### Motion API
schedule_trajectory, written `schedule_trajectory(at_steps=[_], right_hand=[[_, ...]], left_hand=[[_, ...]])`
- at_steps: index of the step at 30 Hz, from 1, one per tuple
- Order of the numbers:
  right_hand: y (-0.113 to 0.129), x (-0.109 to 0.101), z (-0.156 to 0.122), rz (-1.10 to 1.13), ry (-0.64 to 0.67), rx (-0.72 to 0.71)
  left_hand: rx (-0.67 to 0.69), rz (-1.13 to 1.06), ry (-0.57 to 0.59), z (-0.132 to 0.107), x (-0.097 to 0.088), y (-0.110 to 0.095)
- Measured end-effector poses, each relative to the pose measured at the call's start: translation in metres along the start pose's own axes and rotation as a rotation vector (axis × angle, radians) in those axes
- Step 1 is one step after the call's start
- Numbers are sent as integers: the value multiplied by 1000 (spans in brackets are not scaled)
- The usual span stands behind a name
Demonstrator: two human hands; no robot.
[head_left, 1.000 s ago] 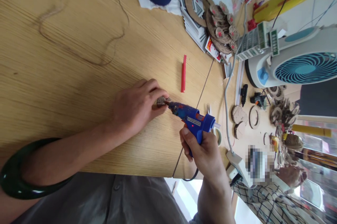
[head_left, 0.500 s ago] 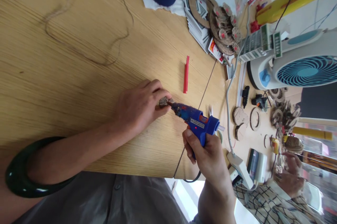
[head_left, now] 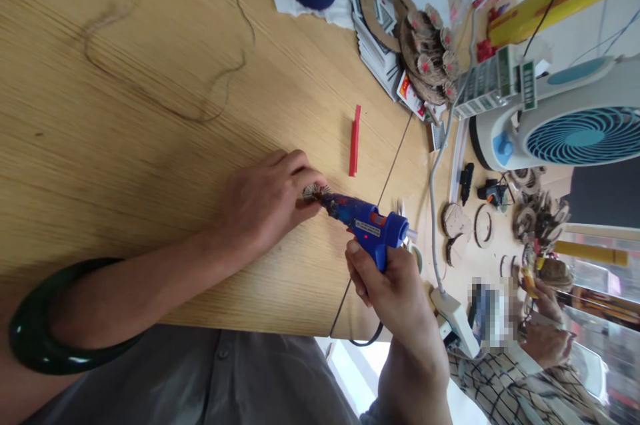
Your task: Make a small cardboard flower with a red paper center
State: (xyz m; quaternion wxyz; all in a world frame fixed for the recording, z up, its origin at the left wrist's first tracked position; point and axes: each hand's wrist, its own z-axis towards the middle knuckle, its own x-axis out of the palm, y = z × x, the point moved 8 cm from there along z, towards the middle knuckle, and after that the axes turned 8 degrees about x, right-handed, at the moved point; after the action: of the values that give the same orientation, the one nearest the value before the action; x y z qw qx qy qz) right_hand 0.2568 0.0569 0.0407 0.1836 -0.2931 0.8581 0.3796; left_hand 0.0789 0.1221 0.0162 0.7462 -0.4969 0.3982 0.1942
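Head view: blue hot-glue gun (head_left: 367,228) gripped in right hand (head_left: 393,298), fingers closed around handle. Gun's long axis is pointed toward left hand (head_left: 265,202). Small fringed rosette (head_left: 314,192) is held narrowly by left hand at gun's nozzle; contact cannot be told. Left hand is nearer to rosette. Red strip (head_left: 355,140) is seen on bench (head_left: 150,145) near gun.

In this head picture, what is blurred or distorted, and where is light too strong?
Head view: a pixelated patch covers something at lower right; the bright area below the table is blown out; the fan looks stretched at the edge; the blue hot glue gun is sharp.
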Motion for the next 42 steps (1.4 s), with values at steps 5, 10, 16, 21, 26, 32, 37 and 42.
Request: schedule_trajectory(at_steps=[5, 10, 16, 21, 26, 32, 37, 42], right_hand=[[4, -4, 0, -20, 17, 68], [7, -5, 1, 3, 18, 73], [7, -2, 2, 90, 39, 77], [3, -1, -4, 226, 90, 122], [3, -6, -7, 228, 40, 117], [7, -2, 0, 224, 38, 130], [6, -1, 4, 164, 25, 120], [7, -3, 5, 98, -2, 77]], left_hand=[[-17, -7, 6, 0, 1, 1], [-10, -15, -6, 0, 1, 1], [1, -18, -21, -1, 2, 2], [8, -32, -33, 0, 2, 2], [14, -18, -41, 1, 1, 1], [30, -15, -45, 0, 1, 1], [39, -14, -70, 0, 0, 1], [25, 2, -54, 0, 1, 2]])
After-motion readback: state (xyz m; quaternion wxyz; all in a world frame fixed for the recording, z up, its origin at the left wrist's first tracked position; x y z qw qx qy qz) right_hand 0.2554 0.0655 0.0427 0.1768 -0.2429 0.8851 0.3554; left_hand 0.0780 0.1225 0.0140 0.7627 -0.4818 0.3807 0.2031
